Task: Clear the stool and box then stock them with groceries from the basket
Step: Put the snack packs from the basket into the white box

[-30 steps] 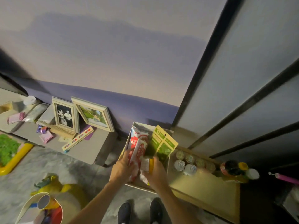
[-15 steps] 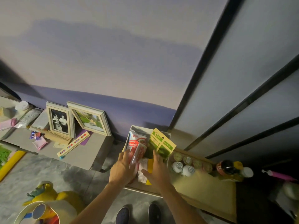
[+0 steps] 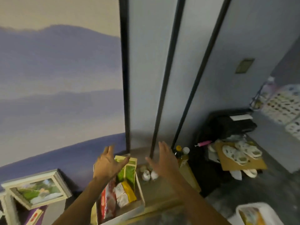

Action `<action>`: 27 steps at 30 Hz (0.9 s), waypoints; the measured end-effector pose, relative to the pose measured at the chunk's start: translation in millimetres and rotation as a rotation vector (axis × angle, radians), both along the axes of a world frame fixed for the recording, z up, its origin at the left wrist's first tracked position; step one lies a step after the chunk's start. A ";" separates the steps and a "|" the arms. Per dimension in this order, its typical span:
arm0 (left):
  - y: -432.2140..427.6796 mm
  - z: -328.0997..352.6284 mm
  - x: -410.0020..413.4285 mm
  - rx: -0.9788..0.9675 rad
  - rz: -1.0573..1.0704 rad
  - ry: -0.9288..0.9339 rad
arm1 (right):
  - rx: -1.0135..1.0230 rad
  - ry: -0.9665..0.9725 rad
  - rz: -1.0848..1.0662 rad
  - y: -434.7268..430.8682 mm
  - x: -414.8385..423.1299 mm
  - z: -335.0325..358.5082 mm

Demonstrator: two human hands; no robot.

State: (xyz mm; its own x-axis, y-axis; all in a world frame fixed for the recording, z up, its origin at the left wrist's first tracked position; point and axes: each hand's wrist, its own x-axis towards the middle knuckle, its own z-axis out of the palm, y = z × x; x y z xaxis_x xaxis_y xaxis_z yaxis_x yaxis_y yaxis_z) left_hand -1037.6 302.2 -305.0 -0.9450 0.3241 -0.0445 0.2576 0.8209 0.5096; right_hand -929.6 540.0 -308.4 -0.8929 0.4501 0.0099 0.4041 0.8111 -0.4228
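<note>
Both hands are raised at the lower middle of the frame with fingers spread and nothing in them; the left hand (image 3: 108,165) hovers over the far end of the box (image 3: 140,201), the right hand (image 3: 164,159) hangs above the stool (image 3: 164,190) just to its right. The box, at the bottom centre, already holds packets standing on edge: green packets (image 3: 127,170) at the far end, a red packet (image 3: 106,202) and a yellow packet (image 3: 129,191) nearer the camera; it looks close to full. On the stool's far edge sit small jars (image 3: 148,174) and bottles (image 3: 180,151); much of its top is bare. The basket (image 3: 253,215) at the lower right corner seems to have goods inside, so I judge stocking well advanced but unfinished, with the stool the likelier place for what remains.
</note>
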 end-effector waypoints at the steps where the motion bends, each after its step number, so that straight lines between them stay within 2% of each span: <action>1: 11.5 8.5 4.5 -0.002 -0.045 0.033 | 0.021 0.016 -0.055 8.7 16.1 8.7; 9: 131.3 64.8 97.5 0.073 -0.433 0.133 | 0.076 0.120 -0.555 73.6 204.3 65.1; 12: 179.7 75.3 150.1 0.087 -0.574 0.174 | 0.093 0.144 -0.730 94.0 290.6 69.2; 16: 241.1 78.7 230.0 0.104 -0.708 0.134 | 0.132 0.148 -0.942 111.3 400.6 65.1; 23: 318.7 74.3 376.7 0.151 -0.871 0.163 | 0.045 0.112 -1.148 133.9 553.0 60.3; 27: 351.7 62.6 433.4 0.096 -0.934 0.129 | 0.011 0.068 -1.192 150.0 609.9 48.8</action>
